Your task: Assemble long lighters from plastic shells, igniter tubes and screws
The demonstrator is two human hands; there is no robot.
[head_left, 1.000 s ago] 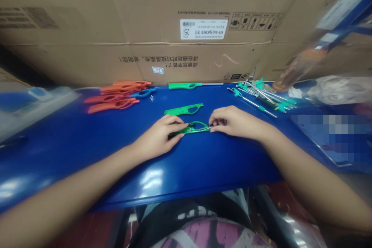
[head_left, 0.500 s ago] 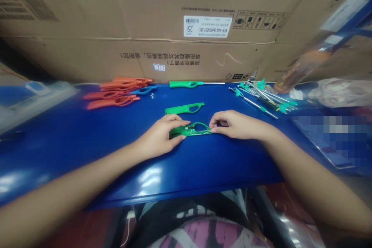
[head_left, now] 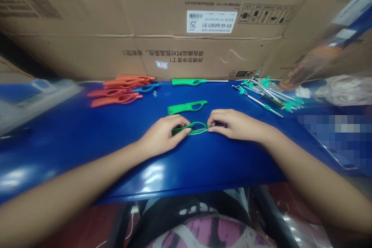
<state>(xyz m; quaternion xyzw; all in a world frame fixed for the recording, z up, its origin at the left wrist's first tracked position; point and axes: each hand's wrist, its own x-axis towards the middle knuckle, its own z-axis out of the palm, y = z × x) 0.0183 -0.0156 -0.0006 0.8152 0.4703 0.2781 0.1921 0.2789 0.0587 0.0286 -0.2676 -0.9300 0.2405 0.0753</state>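
Note:
A green lighter shell half with a pale wire along it lies between my hands over the blue table. My left hand grips its wide end, thumb in front and fingers behind. At the narrow end, my right hand pinches the tip and the wire with thumb and forefinger; exactly what lies under those fingertips is hidden. Just beyond them rests another green shell half. Farther back lies a green lighter with a long metal tube.
Orange lighter shells and a blue one are piled at the back left. Metal tubes with teal parts are heaped at the back right, near a bottle. A large cardboard box walls off the back.
My left thumb has slid along the shell toward its loop, and the shell appears tilted more upright. My right hand keeps its pinch at the tip. The whole view has shifted slightly.

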